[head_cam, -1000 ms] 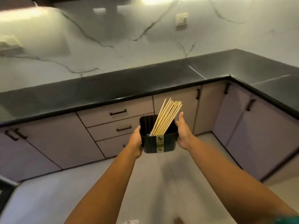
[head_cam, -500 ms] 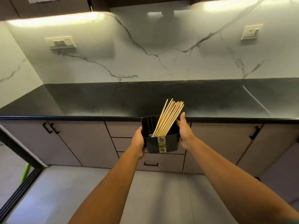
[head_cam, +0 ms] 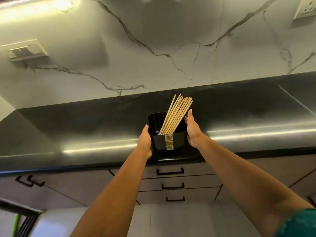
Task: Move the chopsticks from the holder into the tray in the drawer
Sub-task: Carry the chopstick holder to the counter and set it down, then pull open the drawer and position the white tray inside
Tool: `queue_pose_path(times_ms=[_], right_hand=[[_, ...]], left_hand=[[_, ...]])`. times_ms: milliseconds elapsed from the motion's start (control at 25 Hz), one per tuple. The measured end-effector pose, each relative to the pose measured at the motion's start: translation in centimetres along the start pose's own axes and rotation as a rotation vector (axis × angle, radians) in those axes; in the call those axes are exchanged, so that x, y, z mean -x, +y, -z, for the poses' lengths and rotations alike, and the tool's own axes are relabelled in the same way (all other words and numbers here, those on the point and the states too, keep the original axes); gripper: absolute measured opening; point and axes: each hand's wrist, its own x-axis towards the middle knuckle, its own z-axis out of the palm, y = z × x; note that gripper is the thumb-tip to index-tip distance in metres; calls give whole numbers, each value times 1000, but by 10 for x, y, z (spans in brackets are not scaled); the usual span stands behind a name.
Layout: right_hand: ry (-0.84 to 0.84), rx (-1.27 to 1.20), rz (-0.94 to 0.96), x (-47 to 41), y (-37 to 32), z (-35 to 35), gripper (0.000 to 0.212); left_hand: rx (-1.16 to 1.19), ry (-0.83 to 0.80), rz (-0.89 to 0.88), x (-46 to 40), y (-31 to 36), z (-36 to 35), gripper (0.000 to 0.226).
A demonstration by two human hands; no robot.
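Note:
A black square holder with a gold label on its front sits between my palms, over the front part of the black countertop. Several light wooden chopsticks stand in it, leaning to the right. My left hand presses its left wall and my right hand presses its right wall, fingers stretched flat. I cannot tell whether the holder's base touches the counter. Below the counter edge are three stacked drawers with black handles, all closed. No tray is in view.
A marble backsplash rises behind the counter, with a switch plate at left and a socket at top right. Cabinet doors flank the drawers. The light floor lies below.
I have come closer to the counter, and the holder has moved from out over the floor to above the countertop. Both hands keep the same grip on it.

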Motion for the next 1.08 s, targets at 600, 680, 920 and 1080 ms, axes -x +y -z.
queue_pose_path(times_ms=[600,680,920,1080], right_hand=[[572,243,353,-54,33,-17,34],[505,523,619,-11,80,-10,14],[-180,1312,274,23,198,8,30],[-266,1598,-1,-26,217,-3,53]], left_hand=[[-478,413,-591,-74,-34,28,46],[-704,318,-906,-43,-80,45,29],[-1465,-244,-492,-49,-186,65,46],[-1705,-248,-225,-93,-200,64,69]])
